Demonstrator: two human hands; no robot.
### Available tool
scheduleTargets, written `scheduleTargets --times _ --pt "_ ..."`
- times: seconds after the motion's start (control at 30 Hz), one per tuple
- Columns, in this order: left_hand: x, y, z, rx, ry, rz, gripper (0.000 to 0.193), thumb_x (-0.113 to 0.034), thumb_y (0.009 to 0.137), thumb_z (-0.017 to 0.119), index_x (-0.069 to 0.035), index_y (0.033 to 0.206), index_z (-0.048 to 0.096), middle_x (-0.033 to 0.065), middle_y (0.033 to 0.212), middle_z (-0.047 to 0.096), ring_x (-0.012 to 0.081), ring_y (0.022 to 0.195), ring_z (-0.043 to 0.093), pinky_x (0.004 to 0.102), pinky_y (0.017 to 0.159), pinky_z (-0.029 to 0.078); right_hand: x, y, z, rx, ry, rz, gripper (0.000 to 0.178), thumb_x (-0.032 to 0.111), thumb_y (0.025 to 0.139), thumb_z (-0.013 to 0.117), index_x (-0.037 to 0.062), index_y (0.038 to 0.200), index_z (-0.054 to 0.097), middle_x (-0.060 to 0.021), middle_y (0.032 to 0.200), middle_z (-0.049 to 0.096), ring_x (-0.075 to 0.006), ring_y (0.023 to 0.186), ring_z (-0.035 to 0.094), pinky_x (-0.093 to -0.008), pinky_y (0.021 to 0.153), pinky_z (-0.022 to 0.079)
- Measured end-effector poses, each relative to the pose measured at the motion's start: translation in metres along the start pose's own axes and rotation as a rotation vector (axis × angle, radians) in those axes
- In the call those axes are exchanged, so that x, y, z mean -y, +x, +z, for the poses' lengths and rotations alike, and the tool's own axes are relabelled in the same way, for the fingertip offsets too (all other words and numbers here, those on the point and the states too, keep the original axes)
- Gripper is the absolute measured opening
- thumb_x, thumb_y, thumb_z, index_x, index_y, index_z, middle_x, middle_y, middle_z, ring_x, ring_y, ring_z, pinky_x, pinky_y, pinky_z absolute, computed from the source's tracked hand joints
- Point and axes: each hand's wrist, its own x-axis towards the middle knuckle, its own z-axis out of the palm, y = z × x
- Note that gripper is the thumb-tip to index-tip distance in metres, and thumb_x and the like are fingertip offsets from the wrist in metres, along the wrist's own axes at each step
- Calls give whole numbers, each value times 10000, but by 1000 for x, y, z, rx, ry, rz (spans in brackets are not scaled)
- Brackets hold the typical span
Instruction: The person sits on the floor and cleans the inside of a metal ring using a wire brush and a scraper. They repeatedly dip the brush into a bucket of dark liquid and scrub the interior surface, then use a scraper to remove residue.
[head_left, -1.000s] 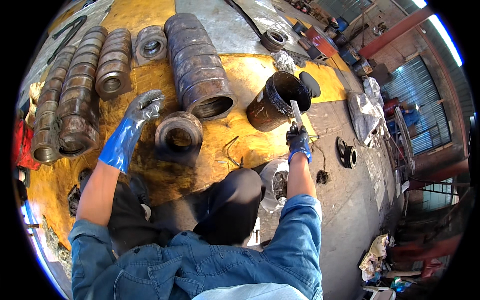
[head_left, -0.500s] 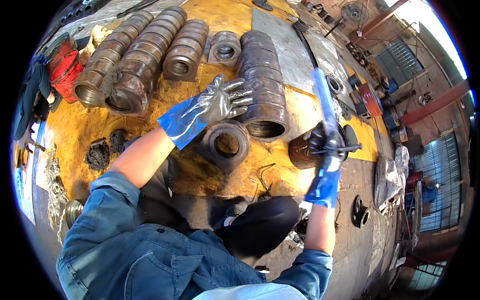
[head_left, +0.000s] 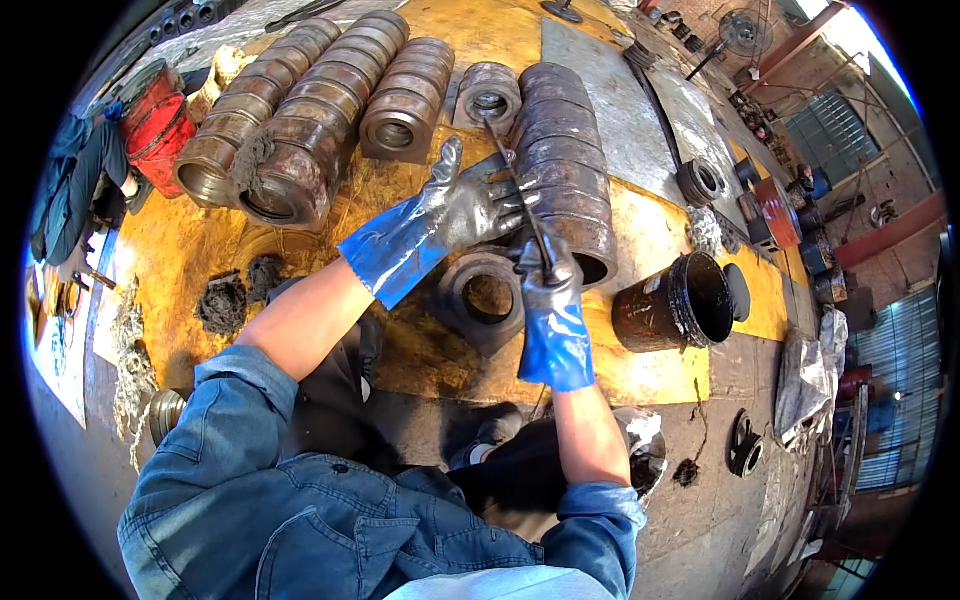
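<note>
My right hand [head_left: 550,290], in a blue and black-stained glove, is closed round the lower end of a thin dark stick-like tool [head_left: 528,195]. The tool slants up and away, across the fingertips of my left hand [head_left: 475,205]. Gloved the same way, that hand has its thumb raised and its fingers stretched out; whether they touch the tool I cannot tell. Beyond my hands lies a row of dark metal rings [head_left: 563,150], end to end. A single block with a round bore [head_left: 480,300] sits below my left hand, nearer to me.
Several more rows of brown metal rings [head_left: 320,110] lie at the far left. A tilted dark bucket [head_left: 660,305] is right of my hands. Dark rag clumps [head_left: 222,302] lie at left. Another person [head_left: 75,190] is by a red bucket [head_left: 157,140].
My right hand has swung left with the tool, from over the bucket to beside my left hand. The bucket's opening now shows. My left hand stays outstretched, and the view has shifted slightly.
</note>
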Motion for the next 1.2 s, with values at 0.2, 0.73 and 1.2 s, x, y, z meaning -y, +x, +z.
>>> scheduleTargets --times 0.2,0.73,1.2 --pt "8 8 1 -129 88 -44 1026 -798 737 500 -154 1484 217 226 1442 343 382 1289 412 536 1063 363 -77 7 -31 -165 -123 62 360 -13 854 541 38 1209 577 -36 739 589 -139 661 582 -256 612 469" --pt "12 25 -16 -559 580 -49 822 -745 809 464 -320 1476 240 149 1384 430 303 1216 477 509 998 415 -3 -28 -11 255 -1154 -356 412 266 935 433 66 1283 526 -172 1008 656 -341 944 627 -607 711 451" --pt "29 12 -33 -29 526 -107 882 -387 841 655 -183 1511 119 175 1499 278 317 1344 356 487 1065 386 12 -15 -56 -191 -501 -347 331 178 806 603 73 1117 639 -159 809 634 -349 718 621 -412 665 502"
